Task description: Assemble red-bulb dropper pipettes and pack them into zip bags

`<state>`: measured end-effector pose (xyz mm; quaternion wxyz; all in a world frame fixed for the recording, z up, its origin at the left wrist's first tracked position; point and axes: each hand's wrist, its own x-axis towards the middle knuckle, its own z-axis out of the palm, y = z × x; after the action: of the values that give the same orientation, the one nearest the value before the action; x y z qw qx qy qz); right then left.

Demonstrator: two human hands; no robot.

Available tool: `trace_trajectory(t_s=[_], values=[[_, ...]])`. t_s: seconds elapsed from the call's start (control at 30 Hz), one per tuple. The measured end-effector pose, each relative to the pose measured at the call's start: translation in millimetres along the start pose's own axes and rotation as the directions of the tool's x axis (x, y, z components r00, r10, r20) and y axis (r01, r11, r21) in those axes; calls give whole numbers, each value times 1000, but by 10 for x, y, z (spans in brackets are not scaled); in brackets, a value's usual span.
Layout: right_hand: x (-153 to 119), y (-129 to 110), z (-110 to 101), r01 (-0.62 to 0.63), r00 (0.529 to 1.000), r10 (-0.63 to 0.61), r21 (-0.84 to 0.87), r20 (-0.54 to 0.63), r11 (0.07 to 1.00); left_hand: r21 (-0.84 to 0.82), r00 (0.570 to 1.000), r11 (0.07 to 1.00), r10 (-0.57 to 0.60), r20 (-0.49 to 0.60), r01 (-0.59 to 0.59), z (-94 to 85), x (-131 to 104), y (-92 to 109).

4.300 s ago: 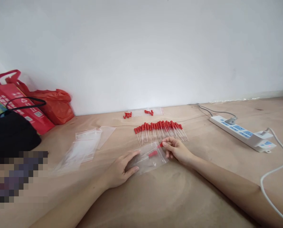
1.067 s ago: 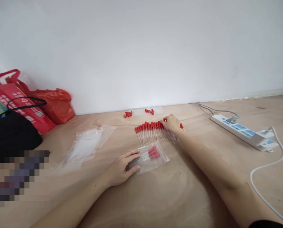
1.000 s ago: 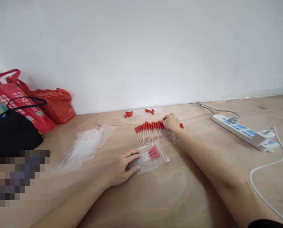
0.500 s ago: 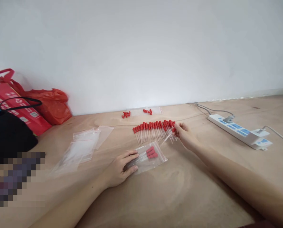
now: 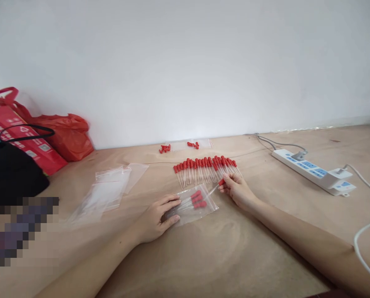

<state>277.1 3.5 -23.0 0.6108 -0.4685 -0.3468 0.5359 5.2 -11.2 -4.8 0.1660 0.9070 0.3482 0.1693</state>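
Observation:
My left hand (image 5: 162, 217) grips the left end of a clear zip bag (image 5: 185, 219), thumb on the near side and fingers on the far side. Inside the bag lie several glass droppers with red bulbs (image 5: 199, 200). My right hand (image 5: 234, 190) pinches one more dropper (image 5: 221, 182) by its red bulb, and its glass tip points down-left at the bag's open right edge. Beyond both hands lies a row of red-bulbed droppers (image 5: 200, 163), glass ends towards me.
Flat clear bags (image 5: 110, 190) lie at the left. Loose red bulbs (image 5: 164, 149) and another clear bag (image 5: 179, 145) are near the wall. A white power strip (image 5: 309, 169) with cables is at the right. Red bags (image 5: 70, 136) and a black bag (image 5: 14, 176) stand far left.
My right hand has moved down and left from the row with the dropper, bringing its tip to the bag. My left hand has stayed on the bag.

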Motion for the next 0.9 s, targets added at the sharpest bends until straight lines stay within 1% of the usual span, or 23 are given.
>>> trace_trajectory(t_s=[0.2,0.33,0.43,0.53,0.63,0.7,0.73,0.8,0.87,0.9], values=[[-113,-39,63,-91,996,90,24,29,996,18,1000,1000,-15,16,15,-4,-8,10],[-199,-29,87,-171,977,167,18,135,985,18,1000,1000,-22,14,22,-7,-2,10],[-221,-12,107,-185,954,189,-39,235,982,12,1000,1000,-8,0,8,2,7,-6],[-188,6,131,-145,935,203,-207,290,967,11,1000,1000,2,-3,-2,11,6,-15],[-143,27,145,-76,947,172,-327,273,942,16,1000,1000,8,5,-8,11,-3,-11],[-126,40,141,-42,945,161,-383,284,923,21,1000,1000,5,7,-5,7,-6,-7],[-122,46,136,-23,936,164,-412,310,911,23,1000,1000,2,6,-2,6,-6,-5],[-117,60,124,27,901,173,-451,397,892,26,1000,1000,-1,4,1,5,-2,-5],[-113,82,120,78,870,156,-442,468,894,25,1000,1000,4,3,-5,6,3,-7],[-111,95,121,98,869,132,-427,477,899,25,1000,1000,8,3,-8,7,5,-8]])
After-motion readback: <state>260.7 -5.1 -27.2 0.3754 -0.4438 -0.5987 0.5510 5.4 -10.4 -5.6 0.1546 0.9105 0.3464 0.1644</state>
